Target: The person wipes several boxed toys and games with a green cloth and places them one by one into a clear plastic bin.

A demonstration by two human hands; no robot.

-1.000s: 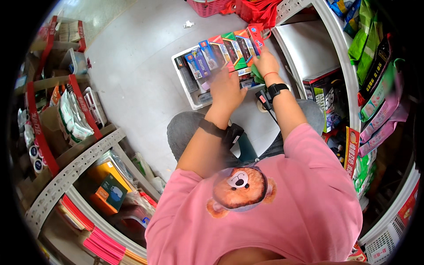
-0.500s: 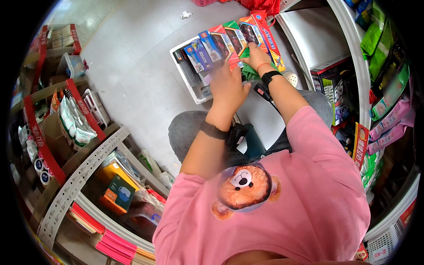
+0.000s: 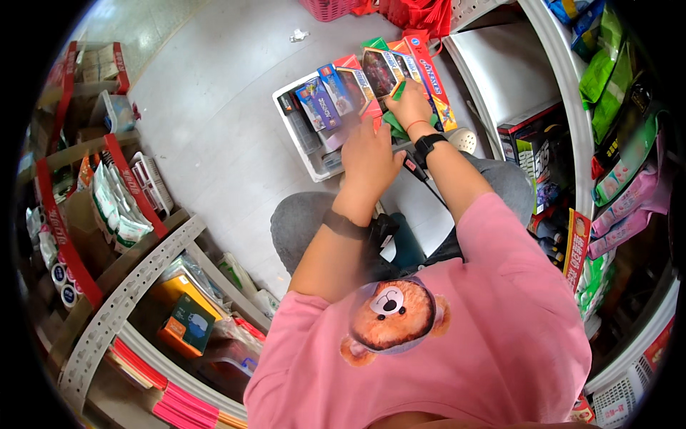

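Observation:
A white tray on the floor holds a row of small toy boxes. My right hand is closed on the near end of a green windowed toy box, which lies tilted over its neighbour. My left hand is at the near end of a red windowed box, fingers stretched forward and thumb apart; whether they touch it is hard to tell. Left of it are a blue box and a purple box. A red box lies at the right end. Green crumpled material shows beneath my right hand.
Stocked shelves curve along the left, with a perforated metal rail. At right stand a white shelf panel, a dark box and hanging packets. A pink basket and red bags sit at the far side.
The green toy box has shifted toward me and now overlaps its right neighbour. My right hand has moved slightly nearer and closed on its end. My left hand has shifted slightly.

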